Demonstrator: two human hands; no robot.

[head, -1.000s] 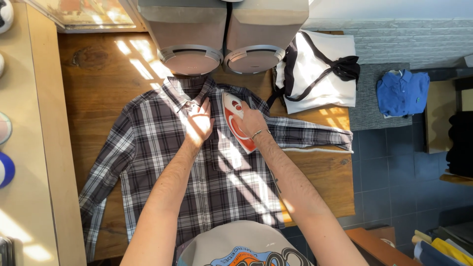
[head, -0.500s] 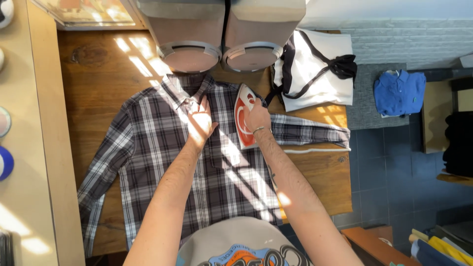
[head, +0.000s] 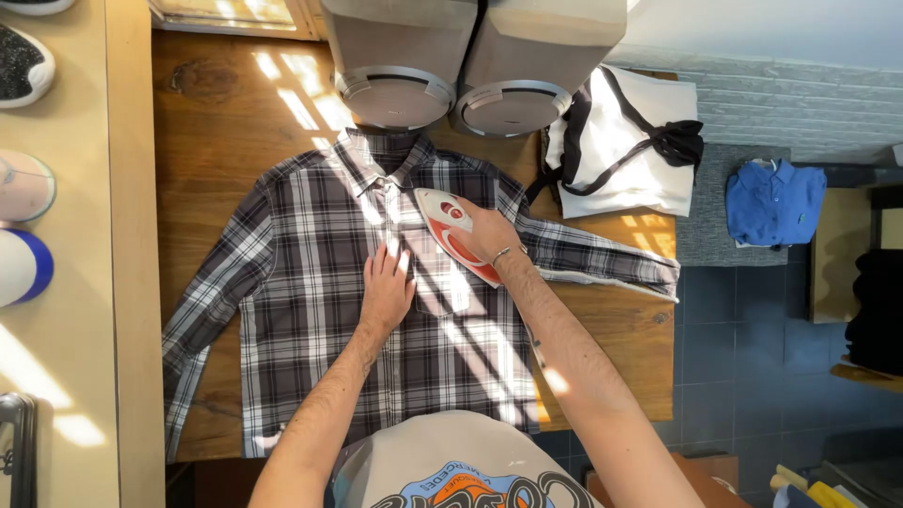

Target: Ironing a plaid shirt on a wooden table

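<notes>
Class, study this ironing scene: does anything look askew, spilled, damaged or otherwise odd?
Nothing looks spilled or damaged. The plaid shirt lies flat on the wooden table. The left hand presses its front; the right hand grips the red and white iron. One small oddity: the shirt's sleeve reaches the table's edge.

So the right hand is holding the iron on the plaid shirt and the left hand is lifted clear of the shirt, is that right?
Not quite. The head view shows the left hand pressed flat on the plaid shirt, beside the button placket, not lifted clear. The rest holds: the right hand grips the red and white iron on the shirt's chest.
</notes>
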